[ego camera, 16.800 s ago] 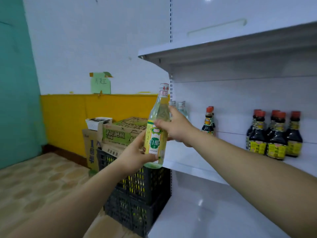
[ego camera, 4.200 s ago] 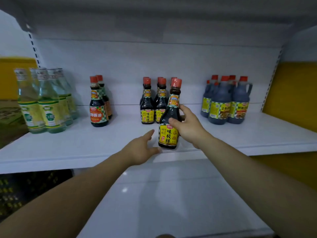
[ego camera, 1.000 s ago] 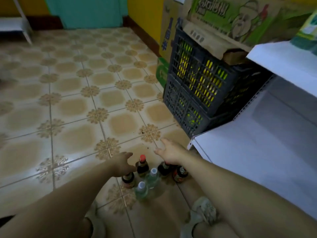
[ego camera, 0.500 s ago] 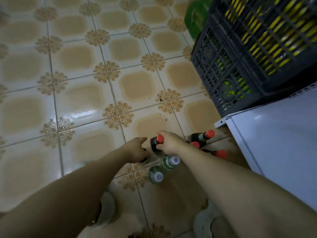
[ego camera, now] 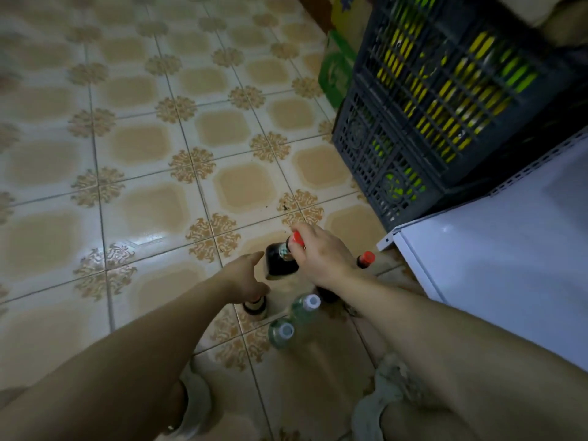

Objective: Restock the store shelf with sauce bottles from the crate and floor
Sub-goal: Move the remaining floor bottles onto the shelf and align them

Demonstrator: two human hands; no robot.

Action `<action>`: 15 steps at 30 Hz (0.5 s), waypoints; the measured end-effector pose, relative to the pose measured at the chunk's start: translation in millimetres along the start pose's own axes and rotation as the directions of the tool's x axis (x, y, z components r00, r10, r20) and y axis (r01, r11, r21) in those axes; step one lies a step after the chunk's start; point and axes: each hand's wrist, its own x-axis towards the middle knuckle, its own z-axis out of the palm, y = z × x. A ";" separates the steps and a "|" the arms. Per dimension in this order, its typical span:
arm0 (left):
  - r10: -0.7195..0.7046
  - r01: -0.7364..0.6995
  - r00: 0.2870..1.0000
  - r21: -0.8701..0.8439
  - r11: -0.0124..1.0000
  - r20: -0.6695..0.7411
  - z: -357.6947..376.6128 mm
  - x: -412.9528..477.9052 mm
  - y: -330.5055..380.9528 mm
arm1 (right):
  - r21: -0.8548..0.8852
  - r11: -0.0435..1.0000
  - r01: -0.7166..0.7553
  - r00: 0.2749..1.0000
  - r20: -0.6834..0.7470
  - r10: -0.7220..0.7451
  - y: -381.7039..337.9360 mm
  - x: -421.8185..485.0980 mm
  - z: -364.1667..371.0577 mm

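Observation:
My right hand (ego camera: 319, 254) grips the neck of a dark sauce bottle (ego camera: 280, 261) with a red cap, tilted and lifted off the tiled floor. My left hand (ego camera: 243, 276) is open beside that bottle's base, fingers spread toward it. On the floor below stand another dark bottle (ego camera: 254, 305) partly under my left hand, a red-capped dark bottle (ego camera: 365, 260) behind my right wrist, and two clear bottles with white caps (ego camera: 305, 308) (ego camera: 281, 332). The white bottom shelf (ego camera: 496, 265) lies at the right.
Two stacked dark plastic crates (ego camera: 429, 100) holding yellow-labelled goods stand against the shelf's far end, with a green carton (ego camera: 337, 68) behind them. My shoes (ego camera: 194, 405) (ego camera: 378, 396) frame the bottles. Patterned floor tiles (ego camera: 127, 154) stretch to the left.
My right hand has closed on the red-capped dark bottle and raised it off the floor, tilting it. My left hand has opened toward its base.

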 end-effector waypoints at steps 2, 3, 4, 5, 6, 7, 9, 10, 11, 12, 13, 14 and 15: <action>0.052 -0.058 0.995 -0.063 0.996 -0.085 -11.1 -20.3 10.9 | 0.035 0.997 0.072 0.991 -0.116 -0.067 -17.8 -16.5 -33.8; 0.080 -0.095 0.988 -0.108 0.990 -0.135 -17.2 -31.5 15.8 | 0.044 0.994 0.101 0.980 -0.178 -0.092 -27.6 -24.7 -51.0; 0.111 -0.138 0.977 -0.145 0.980 -0.182 -24.1 -44.7 21.3 | 0.049 0.990 0.132 0.962 -0.246 -0.116 -37.8 -33.4 -68.2; 0.143 -0.185 0.964 -0.176 0.967 -0.226 -31.4 -58.3 26.8 | 0.057 0.985 0.162 0.939 -0.316 -0.136 -48.7 -42.7 -85.8; 0.178 -0.238 0.946 -0.207 0.949 -0.270 -38.9 -72.6 32.4 | 0.073 0.979 0.190 0.911 -0.384 -0.149 -59.8 -52.4 -102.9; 0.216 -0.299 0.926 -0.250 0.921 -0.311 -47.3 -87.9 39.7 | 0.094 0.973 0.212 0.881 -0.449 -0.149 -71.1 -62.6 -120.5; 0.283 -0.425 0.879 -0.362 0.830 -0.385 -65.2 -120.2 57.1 | 0.130 0.958 0.254 0.817 -0.559 -0.141 -94.5 -83.5 -155.4; 0.307 -0.478 0.856 -0.411 0.776 -0.416 -74.4 -137.2 66.9 | 0.145 0.948 0.283 0.785 -0.603 -0.142 -105.6 -93.9 -172.9; 0.324 -0.516 0.841 -0.457 0.725 -0.434 -83.5 -154.6 77.0 | 0.164 0.936 0.311 0.757 -0.639 -0.139 -116.9 -104.9 -190.4; 0.341 -0.544 0.828 -0.491 0.681 -0.445 -91.7 -172.1 86.8 | 0.192 0.922 0.337 0.730 -0.671 -0.127 -127.4 -114.4 -207.4; 0.355 -0.568 0.814 -0.506 0.649 -0.459 -99.0 -188.4 95.7 | 0.230 0.903 0.362 0.708 -0.698 -0.106 -137.0 -123.8 -223.7; 0.371 -0.594 0.797 -0.511 0.622 -0.476 -105.6 -204.4 104.0 | 0.282 0.879 0.386 0.694 -0.716 -0.075 -144.9 -132.0 -238.4; 0.383 -0.621 0.778 -0.518 0.588 -0.498 -111.3 -219.5 111.7 | 0.342 0.849 0.403 0.697 -0.716 -0.043 -152.0 -141.7 -251.2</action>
